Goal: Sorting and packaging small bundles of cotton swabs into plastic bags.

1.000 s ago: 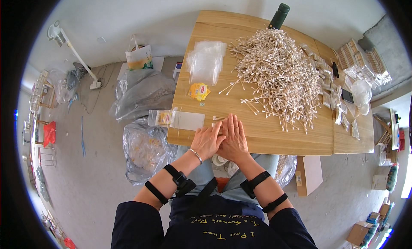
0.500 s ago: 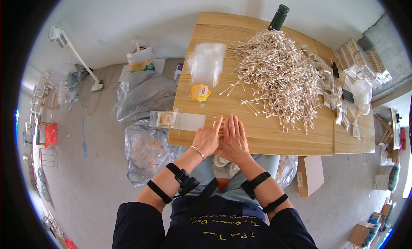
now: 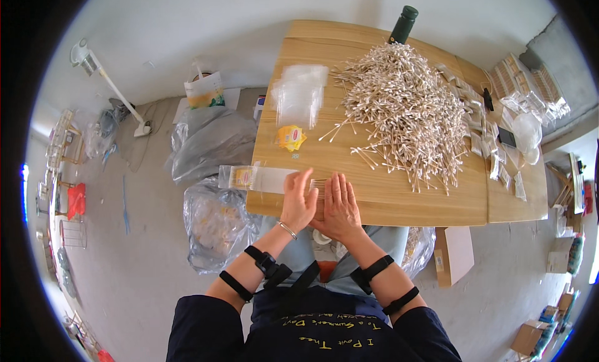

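Note:
At the table's front edge a row of cotton swabs point(image 3: 319, 186) lies flat between my hands. My right hand point(image 3: 340, 209) rests with its fingers stretched out along the right side of the row, partly covering it. My left hand point(image 3: 298, 203) is just left of the row, fingers extended and thumb apart, gripping nothing. Beside its fingertips lies a clear plastic bag point(image 3: 274, 179). A filled bag of swabs point(image 3: 242, 177) with a yellow card inside lies at the left edge, partly overhanging it. Farther back are yellow cards point(image 3: 291, 137) and a stack of clear bags point(image 3: 301, 97).
A large heap of loose cotton swabs point(image 3: 405, 112) covers the table's middle and right, with a dark green bottle point(image 3: 404, 24) behind it. Small filled packets point(image 3: 493, 165) and a phone point(image 3: 506, 137) lie at right. Plastic sacks point(image 3: 218, 222) and a cardboard box point(image 3: 453, 256) stand below.
My left hand has shifted slightly left, away from the swab row, and its fingers have lifted and spread. More of the row shows. The right hand stays nearly in place.

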A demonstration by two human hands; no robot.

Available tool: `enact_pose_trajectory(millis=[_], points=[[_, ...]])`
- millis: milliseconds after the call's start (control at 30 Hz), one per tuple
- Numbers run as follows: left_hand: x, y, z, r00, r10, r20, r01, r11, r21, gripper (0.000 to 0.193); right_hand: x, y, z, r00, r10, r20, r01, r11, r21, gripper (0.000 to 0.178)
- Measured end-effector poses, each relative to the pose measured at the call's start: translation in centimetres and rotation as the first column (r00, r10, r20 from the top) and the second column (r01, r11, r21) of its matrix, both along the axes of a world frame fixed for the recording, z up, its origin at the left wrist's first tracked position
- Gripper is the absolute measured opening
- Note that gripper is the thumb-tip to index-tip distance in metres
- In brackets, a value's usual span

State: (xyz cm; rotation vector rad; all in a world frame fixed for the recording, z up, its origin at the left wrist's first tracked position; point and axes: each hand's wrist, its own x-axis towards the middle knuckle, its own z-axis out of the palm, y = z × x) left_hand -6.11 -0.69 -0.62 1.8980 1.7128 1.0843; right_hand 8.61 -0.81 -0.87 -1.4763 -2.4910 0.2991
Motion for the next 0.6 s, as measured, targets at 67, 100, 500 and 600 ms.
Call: enact_pose_trajectory(millis=[67, 100, 500, 600], points=[[0.1, 0.1, -1.5, 0.940, -0.003, 0.342, 0.012, 1.000, -0.024, 0.052, -0.4, -0.1, 0.2, 1.000, 0.003, -0.007, -0.003, 1.000, -0.017, 0.107], [0.2, 0.1, -2.3, 0.765, 0.004, 0.644, 0.027, 0.999, -0.039, 0.053, -0.5, -0.1, 0.4, 1.000, 0.008, -0.014, -0.009, 1.000, -0.029, 0.106], [0.3, 1.5, -2.2, 0.457, -0.002, 0.890, 0.192, 0.977, -0.097, 0.063, -2.1, -0.9, 0.2, 1.000, -0.015, -0.015, 0.014, 0.998, -0.069, 0.096], [-1.5, 2.4, -2.1, 0.509, 0.011, 0.861, 0.191, 0.973, -0.126, 0.063, -3.9, -0.1, 0.7, 0.999, -0.004, -0.032, 0.000, 0.995, -0.100, 0.091]])
